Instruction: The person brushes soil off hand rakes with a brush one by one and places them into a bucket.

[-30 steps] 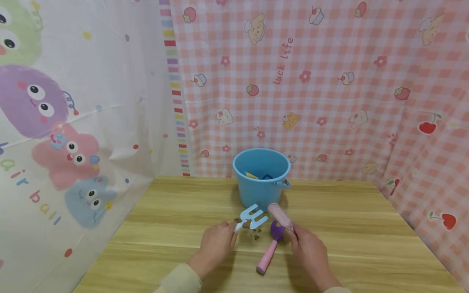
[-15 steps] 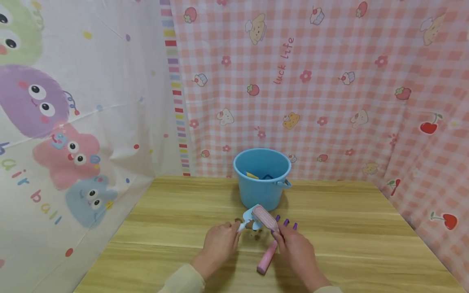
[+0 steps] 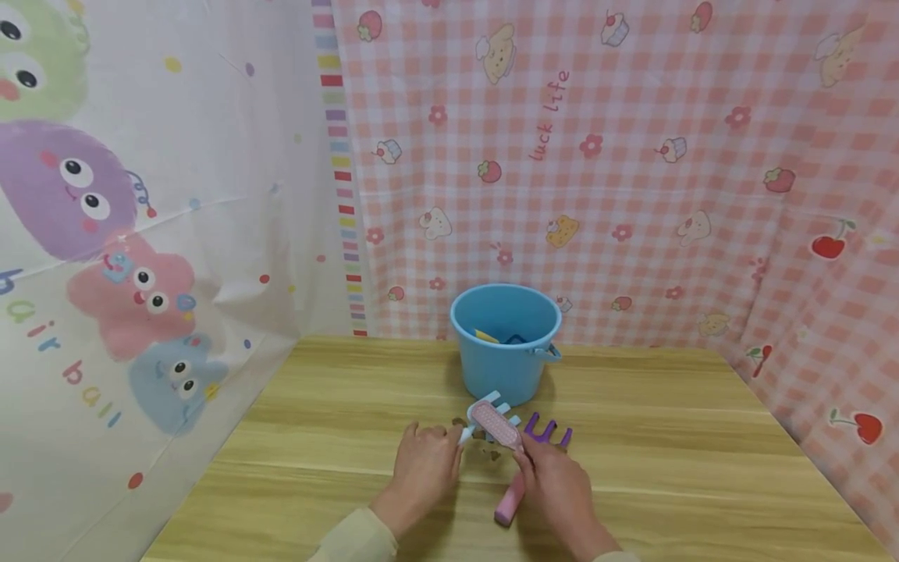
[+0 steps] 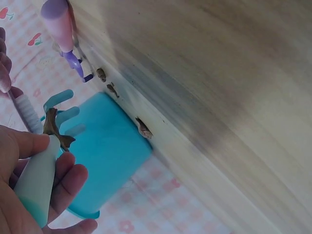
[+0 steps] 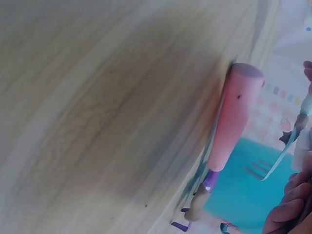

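My left hand point(image 3: 424, 468) grips the white handle of a light-blue toy garden fork point(image 4: 59, 98), held above the table. A brown, dry leaf-like piece point(image 4: 51, 123) clings to the fork where its head meets the handle. My right hand point(image 3: 559, 485) holds a pink brush point(image 3: 497, 425) with white bristles, its back upward. In the head view the brush lies across the fork head and hides part of it. Whether the bristles touch the fork is hard to tell. Beneath my right hand, a toy rake with purple tines point(image 3: 551, 431) and a pink handle point(image 3: 510, 499) lies on the table.
A blue bucket point(image 3: 500, 375) stands just beyond the fork, with a yellow thing point(image 3: 486, 336) and a dark blue thing inside. Several brown bits point(image 4: 143, 127) are scattered on the wooden table point(image 3: 316, 421). Patterned cloths point(image 3: 632, 187) hang behind and at both sides.
My right hand has moved left with the brush, from beside the fork to over its head. The left hand and fork have hardly moved. More purple tines now show beside my right hand.
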Available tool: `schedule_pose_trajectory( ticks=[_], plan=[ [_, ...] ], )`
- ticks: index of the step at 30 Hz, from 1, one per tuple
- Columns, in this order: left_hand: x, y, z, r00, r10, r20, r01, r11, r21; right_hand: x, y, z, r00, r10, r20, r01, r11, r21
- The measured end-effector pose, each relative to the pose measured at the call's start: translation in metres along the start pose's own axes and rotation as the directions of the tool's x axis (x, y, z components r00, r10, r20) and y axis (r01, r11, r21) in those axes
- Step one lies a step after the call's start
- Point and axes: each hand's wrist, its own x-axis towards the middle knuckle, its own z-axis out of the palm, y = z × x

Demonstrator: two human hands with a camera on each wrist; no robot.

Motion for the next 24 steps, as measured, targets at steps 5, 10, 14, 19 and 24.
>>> schedule_pose_trajectory(
  ticks=[5,10,14,19,24],
  plan=[
    [-0.001,0.0,0.001,1.0,0.001,0.028,-0.001,1.0,0.017,0.001,0.005,0.002,0.999,0.043,-0.003,-0.043,0.999,-0.017],
    [-0.002,0.0,0.002,1.0,0.008,0.017,-0.008,1.0,0.016,0.002,0.01,0.003,0.998,0.057,0.01,-0.057,0.998,-0.035],
    [-0.004,-0.001,0.003,1.0,0.013,-0.003,-0.013,1.0,0.008,0.003,0.017,0.004,0.996,0.084,0.007,-0.083,0.995,-0.051],
    [-0.005,-0.001,0.005,0.999,0.031,-0.029,-0.031,1.0,-0.002,0.004,0.015,0.002,0.999,0.044,-0.03,-0.045,0.998,-0.047],
    [-0.004,-0.001,0.005,0.998,0.042,-0.049,-0.041,0.999,0.006,0.003,0.003,0.002,0.999,-0.035,-0.016,0.035,0.999,-0.015]
  ],
)
